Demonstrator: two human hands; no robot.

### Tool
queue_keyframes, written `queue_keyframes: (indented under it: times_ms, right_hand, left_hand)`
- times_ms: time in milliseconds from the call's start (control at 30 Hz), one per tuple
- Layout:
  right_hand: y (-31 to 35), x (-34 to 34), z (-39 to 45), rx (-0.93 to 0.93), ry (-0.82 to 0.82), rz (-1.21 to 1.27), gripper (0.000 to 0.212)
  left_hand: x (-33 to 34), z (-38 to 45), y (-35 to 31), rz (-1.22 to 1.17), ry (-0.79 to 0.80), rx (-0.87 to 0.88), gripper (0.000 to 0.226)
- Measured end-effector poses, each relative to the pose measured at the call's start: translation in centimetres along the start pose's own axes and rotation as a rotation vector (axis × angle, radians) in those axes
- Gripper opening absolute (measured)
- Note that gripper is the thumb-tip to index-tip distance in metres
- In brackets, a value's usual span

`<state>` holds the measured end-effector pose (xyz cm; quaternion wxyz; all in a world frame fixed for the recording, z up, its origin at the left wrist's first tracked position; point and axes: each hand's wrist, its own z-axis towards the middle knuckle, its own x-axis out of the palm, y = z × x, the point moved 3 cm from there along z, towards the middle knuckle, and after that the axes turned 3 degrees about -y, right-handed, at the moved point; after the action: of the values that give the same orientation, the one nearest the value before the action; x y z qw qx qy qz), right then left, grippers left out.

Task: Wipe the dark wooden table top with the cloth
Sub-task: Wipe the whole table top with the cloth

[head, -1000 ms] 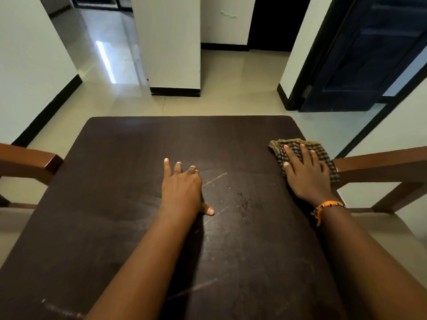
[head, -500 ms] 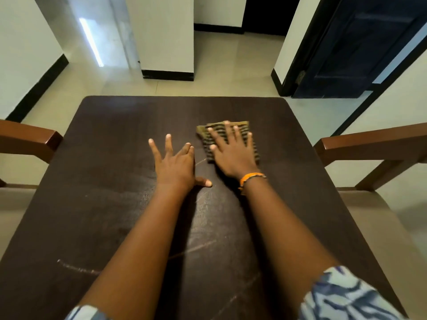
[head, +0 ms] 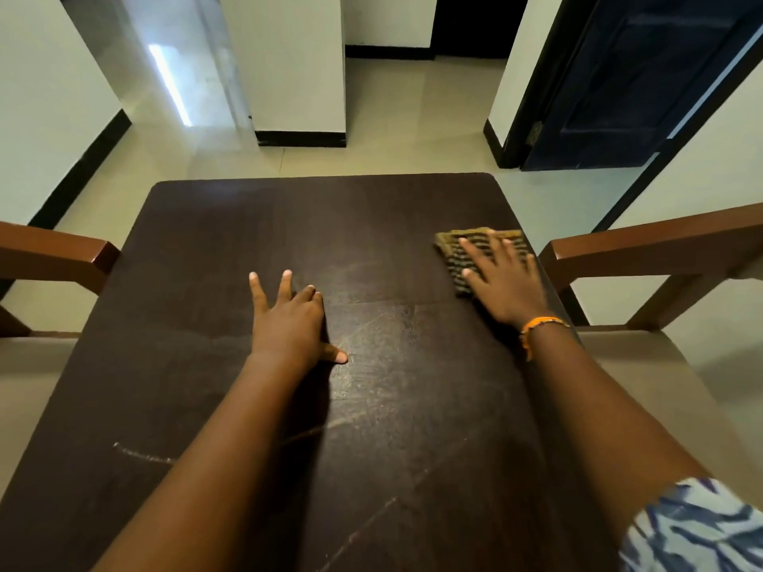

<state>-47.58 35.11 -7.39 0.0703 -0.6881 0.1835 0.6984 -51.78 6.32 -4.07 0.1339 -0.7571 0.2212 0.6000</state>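
The dark wooden table top [head: 214,258] fills the middle of the view, with pale scratches and smears on it. A folded checked cloth [head: 458,251], olive and dark, lies near the table's right edge. My right hand [head: 501,278] presses flat on the cloth with straight, spread fingers; an orange band sits on that wrist. My left hand [head: 289,319] rests flat on the bare wood near the centre, fingers spread, well to the left of the cloth.
Brown wooden chair arms flank the table, one on the left [head: 58,251] and one on the right [head: 652,245]. Beyond the far edge is pale tiled floor [head: 388,117], a white pillar [head: 297,68] and a dark blue door [head: 627,84].
My right hand slid the cloth from the right edge to the table's centre, then back out to the right edge. My left hand stayed planted in place.
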Motion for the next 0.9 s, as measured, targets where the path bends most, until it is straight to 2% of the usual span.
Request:
queue_keyframes:
  times_ms: [100,233,333,467,533,700,900]
  right_hand:
    - [-3.2,-0.4,-1.2,0.141,-0.031,0.005,0.051]
    - [0.1,0.0,-1.8,0.251,-0.061,0.042,0.053]
    - [5.7,0.9,-2.1,0.125,-0.082,0.033,0.054]
    - [14.9,2.6,-3.2,-0.193,-0.057,0.045,0.054]
    - [16.3,3.0,-3.7,-0.289,-0.026,0.062,0.052]
    - [10.8,1.8,-3.7,-0.255,-0.062,0.075,0.051]
    - [-1.8,-0.7,-3.7,0.074,-0.075,0.014,0.051]
  left_hand:
    - [-0.1,0.0,-0.2,-0.023,0.004,-0.015,0.101]
    - [-0.1,0.1,-0.3,-0.038,0.001,-0.015,0.098]
    - [-0.2,0.0,-0.3,-0.031,0.001,-0.01,0.097]
    - [-0.4,0.2,-0.5,-0.03,0.022,-0.011,0.093]
    - [-0.6,0.3,-0.7,-0.027,0.025,-0.012,0.093]
    - [-0.8,0.4,-0.7,-0.019,0.058,-0.013,0.094]
    - [-0.8,0.4,-0.5,-0.02,0.053,-0.015,0.096]
